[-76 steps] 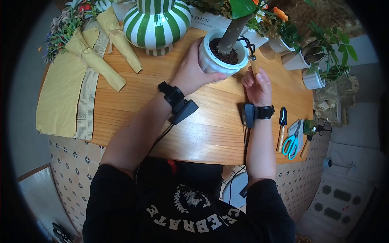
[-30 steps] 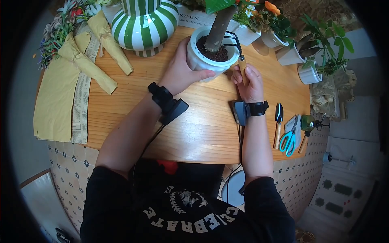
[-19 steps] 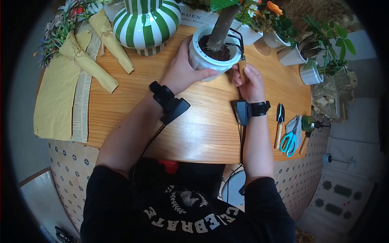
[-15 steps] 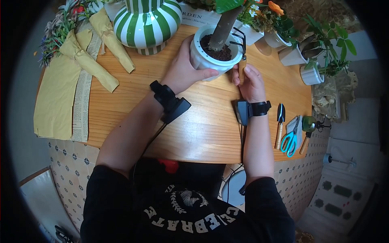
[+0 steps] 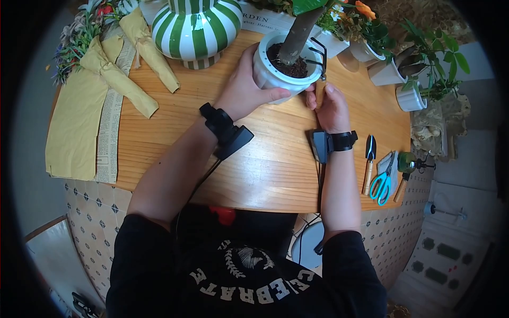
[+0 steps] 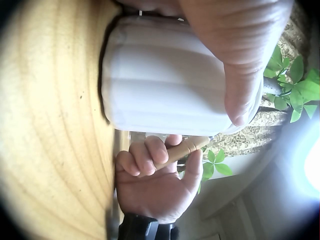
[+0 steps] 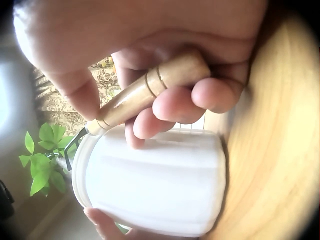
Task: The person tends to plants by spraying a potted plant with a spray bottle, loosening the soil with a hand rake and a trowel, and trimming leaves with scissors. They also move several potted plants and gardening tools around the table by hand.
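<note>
A white ribbed flower pot (image 5: 269, 80) stands on the wooden table, with dark soil (image 5: 300, 68) around a thick grey-brown plant trunk (image 5: 298, 41). My left hand (image 5: 245, 91) grips the pot from the left, thumb along its front below the rim; its other fingers are mostly hidden behind the pot. At the pot's right side, my right hand (image 5: 334, 110) holds a small hand rake (image 5: 321, 90) by its wooden handle, fingers curled round it. In the right wrist view the thumb presses the handle near the metal ferrule. The rake's black tines (image 5: 318, 50) reach over the right rim towards the soil.
A green-and-white striped vase (image 5: 197, 33) stands left of the pot. Paper-wrapped bouquets (image 5: 124, 87) lie farther left. A trowel (image 5: 369, 164), blue-handled scissors (image 5: 382, 186) and a green glass bottle (image 5: 406, 162) are at right. Potted plants (image 5: 379, 73) line the back right.
The rake's tines have drawn outward from near the trunk to the pot's right rim, the right hand moving slightly with them. My left hand keeps its grip on the pot.
</note>
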Action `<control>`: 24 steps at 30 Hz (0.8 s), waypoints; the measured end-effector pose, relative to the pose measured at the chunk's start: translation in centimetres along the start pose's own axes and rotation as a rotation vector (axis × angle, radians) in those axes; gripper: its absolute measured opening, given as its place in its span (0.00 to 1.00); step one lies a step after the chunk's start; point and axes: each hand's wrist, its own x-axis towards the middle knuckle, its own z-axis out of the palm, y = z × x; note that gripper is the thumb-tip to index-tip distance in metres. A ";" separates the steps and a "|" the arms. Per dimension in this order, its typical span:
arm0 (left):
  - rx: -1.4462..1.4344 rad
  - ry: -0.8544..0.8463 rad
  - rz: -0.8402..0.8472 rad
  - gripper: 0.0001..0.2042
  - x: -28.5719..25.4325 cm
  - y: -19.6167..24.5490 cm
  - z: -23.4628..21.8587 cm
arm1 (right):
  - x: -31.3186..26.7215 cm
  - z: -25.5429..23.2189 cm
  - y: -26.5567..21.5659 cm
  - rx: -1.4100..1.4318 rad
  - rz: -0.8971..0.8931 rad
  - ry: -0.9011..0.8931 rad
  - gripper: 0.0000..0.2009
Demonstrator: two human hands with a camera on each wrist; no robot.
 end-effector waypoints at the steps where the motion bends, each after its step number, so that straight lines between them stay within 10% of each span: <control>1: 0.003 0.001 -0.001 0.52 0.0 0.0 0.0 | 0.0 -0.1 0.1 0.022 0.007 0.014 0.18; 24: 0.001 -0.002 0.011 0.50 0.0 -0.1 0.0 | -0.3 0.3 -0.2 -0.054 0.023 0.024 0.14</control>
